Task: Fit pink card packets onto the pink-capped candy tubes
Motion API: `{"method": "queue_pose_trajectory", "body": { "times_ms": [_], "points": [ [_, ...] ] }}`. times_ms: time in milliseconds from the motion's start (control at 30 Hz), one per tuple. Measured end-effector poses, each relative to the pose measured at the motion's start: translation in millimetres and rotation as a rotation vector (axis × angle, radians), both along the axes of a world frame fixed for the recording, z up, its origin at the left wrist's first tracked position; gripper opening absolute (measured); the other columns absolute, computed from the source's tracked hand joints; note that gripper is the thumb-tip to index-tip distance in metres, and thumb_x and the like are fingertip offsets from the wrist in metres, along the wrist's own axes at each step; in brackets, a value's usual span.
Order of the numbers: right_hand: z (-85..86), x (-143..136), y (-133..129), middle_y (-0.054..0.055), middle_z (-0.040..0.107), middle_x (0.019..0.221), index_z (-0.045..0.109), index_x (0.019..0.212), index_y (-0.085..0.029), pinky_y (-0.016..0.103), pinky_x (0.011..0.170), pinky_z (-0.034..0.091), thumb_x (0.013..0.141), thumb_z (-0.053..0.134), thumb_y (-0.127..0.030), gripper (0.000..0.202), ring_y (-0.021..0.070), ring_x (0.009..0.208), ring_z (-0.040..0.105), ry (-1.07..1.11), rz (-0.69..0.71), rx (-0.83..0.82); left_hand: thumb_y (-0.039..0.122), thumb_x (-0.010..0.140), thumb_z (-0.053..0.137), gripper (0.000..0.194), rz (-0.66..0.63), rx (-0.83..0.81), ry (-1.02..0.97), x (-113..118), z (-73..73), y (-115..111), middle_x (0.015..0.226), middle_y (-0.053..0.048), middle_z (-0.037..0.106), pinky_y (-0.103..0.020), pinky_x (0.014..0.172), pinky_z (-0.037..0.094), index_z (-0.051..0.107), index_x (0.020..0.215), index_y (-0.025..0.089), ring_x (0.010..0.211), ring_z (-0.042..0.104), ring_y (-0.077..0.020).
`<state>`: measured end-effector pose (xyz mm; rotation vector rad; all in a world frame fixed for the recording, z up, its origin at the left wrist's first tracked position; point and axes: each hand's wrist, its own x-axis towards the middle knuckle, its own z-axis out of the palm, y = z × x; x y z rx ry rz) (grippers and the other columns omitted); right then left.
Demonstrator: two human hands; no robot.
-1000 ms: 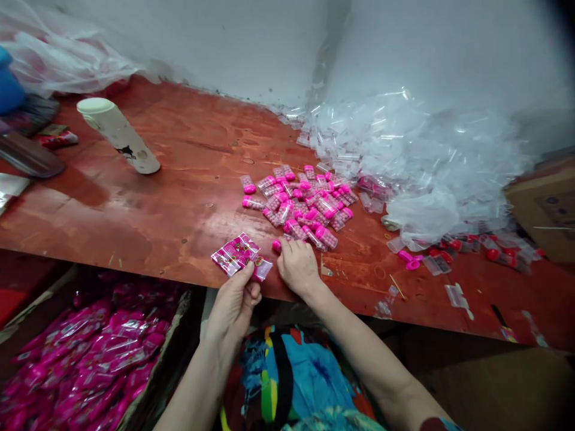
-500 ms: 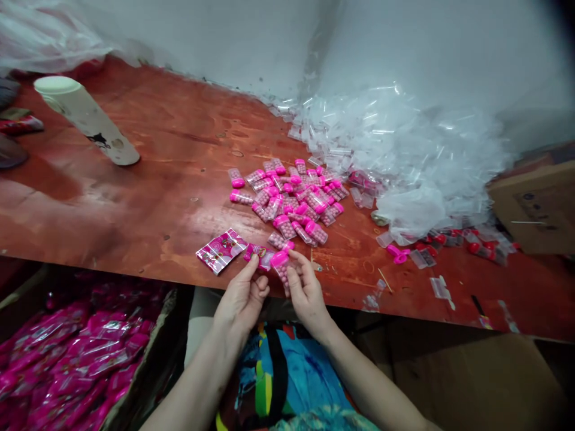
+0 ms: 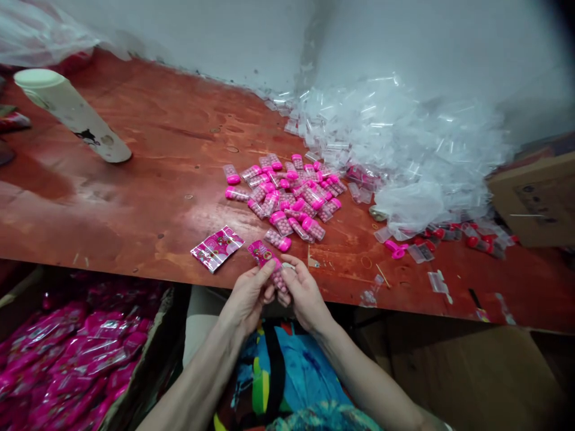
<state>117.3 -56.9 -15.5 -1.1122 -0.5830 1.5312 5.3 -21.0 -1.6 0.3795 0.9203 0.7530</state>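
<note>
Close together at the table's front edge, my left hand (image 3: 248,296) and my right hand (image 3: 308,294) are both closed. Between left thumb and fingers is a pink printed sleeve (image 3: 259,252), its upper end sticking out beyond the fingertips. A small clear bottle of pink candy balls (image 3: 280,280) is in my right fingers, up against the sleeve. Whether the bottle is inside the sleeve or only beside it, I cannot tell. Just beyond lies a loose candy bottle (image 3: 277,240). Left of the hands, a flat stack of pink printed sleeves (image 3: 218,248) rests on the table.
Several pink-capped candy bottles (image 3: 287,191) form a pile mid-table. Behind it rises a heap of clear empty containers (image 3: 395,143). A pale tumbler (image 3: 74,117) stands at the left. Below, a box holds pink packets (image 3: 85,347). A cardboard box (image 3: 534,197) sits at right.
My hands have come together, bringing the sleeve and the candy bottle against each other. The bottle's pink cap no longer shows. The view has shifted slightly.
</note>
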Motion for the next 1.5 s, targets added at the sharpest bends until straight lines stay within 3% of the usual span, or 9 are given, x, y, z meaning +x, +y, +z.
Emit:
{"method": "queue_pose_trajectory", "body": {
  "times_ms": [300,533,667,933,1067,1200,1300,1400,1500],
  "points": [
    [3.1,8.9,-5.0,-0.006,0.053,0.07,0.036,0.132,-0.025,0.02,0.042,0.031,0.09,0.056,-0.047,0.052,0.0056,0.043,0.039,-0.106,0.215,0.096,0.043,0.074,0.075,0.037,0.002,0.056,0.018,-2.2,11.0,7.2,0.042,0.004,0.043,-0.018,0.043,0.032,0.055,0.059,0.015,0.041,0.04,-0.0072],
    [-0.2,10.2,-0.6,-0.007,0.05,0.067,0.028,0.141,-0.026,0.018,0.044,0.034,0.091,0.056,-0.044,0.06,0.006,0.045,0.041,-0.154,0.146,0.118,0.042,0.077,0.073,0.032,-0.092,0.031,0.01,4.0,4.2,0.0,0.048,0.003,0.047,-0.017,0.04,0.024,0.064,0.072,0.011,0.041,0.034,-0.0038],
    [-0.3,19.5,-0.1,-0.01,0.048,0.061,0.025,0.142,-0.025,0.016,0.037,0.025,0.091,0.056,-0.044,0.062,0.004,0.038,0.03,-0.095,0.212,0.093,0.044,0.081,0.068,0.033,-0.105,0.054,-0.01,3.4,4.8,0.5,0.046,0.003,0.047,-0.018,0.042,0.026,0.063,0.073,0.013,0.042,0.036,-0.0053],
    [-6.5,29.9,1.9,-0.009,0.049,0.061,0.033,0.138,-0.025,0.016,0.042,0.03,0.09,0.057,-0.044,0.057,0.0062,0.044,0.041,-0.16,0.247,0.092,0.046,0.079,0.068,0.035,-0.16,0.038,0.014,15.2,-3.8,-5.0,0.043,0.003,0.046,-0.019,0.041,0.027,0.06,0.065,0.014,0.036,0.033,-0.0048],
    [-0.2,55.9,-2.3,-0.004,0.051,0.071,0.04,0.137,-0.025,0.021,0.057,0.042,0.094,0.053,-0.039,0.048,0.0104,0.062,0.052,-0.371,0.286,0.128,0.049,0.081,0.064,0.036,-0.251,0.072,0.029,18.9,-3.1,-7.9,0.039,0.002,0.046,-0.02,0.041,0.028,0.065,0.069,0.015,0.036,0.036,-0.0075],
    [10.6,102.5,-10.9,-0.003,0.054,0.068,0.041,0.14,-0.022,0.024,0.055,0.042,0.094,0.048,-0.041,0.049,0.0133,0.06,0.053,-0.758,0.295,0.103,0.048,0.077,0.068,0.032,-0.22,0.175,0.247,5.8,5.1,-7.4,0.043,0.001,0.053,-0.021,0.037,0.023,0.072,0.079,0.016,0.033,0.034,-0.0073],
    [14.5,123.1,-12.7,-0.003,0.054,0.061,0.044,0.14,-0.019,0.026,0.051,0.04,0.091,0.053,-0.044,0.056,0.0156,0.053,0.053,-1.266,0.134,0.015,0.034,0.072,0.075,0.015,-0.026,0.403,0.528,-22.0,12.8,0.9,0.069,-0.004,0.069,-0.02,0.047,0.038,0.075,0.078,0.02,0.053,0.055,-0.0135],
    [14.6,108.0,-5.5,0.0,0.06,0.065,0.045,0.139,-0.018,0.029,0.056,0.044,0.094,0.047,-0.04,0.05,0.0178,0.055,0.057,-1.455,0.001,0.035,0.025,0.073,0.073,0.012,0.172,0.673,0.848,-51.2,14.6,15.3,0.095,-0.005,0.072,-0.024,0.074,0.047,0.076,0.085,0.026,0.092,0.063,-0.0232],
    [10.0,65.7,12.0,0.01,0.067,0.093,0.055,0.129,-0.019,0.035,0.076,0.05,0.097,0.042,-0.031,0.037,0.023,0.082,0.064,-1.444,0.078,0.318,0.028,0.081,0.065,0.028,0.111,0.846,1.224,-62.9,4.6,28.9,0.122,-0.007,0.066,-0.028,0.074,0.046,0.072,0.108,0.028,0.102,0.062,-0.0278]
  ]
}}
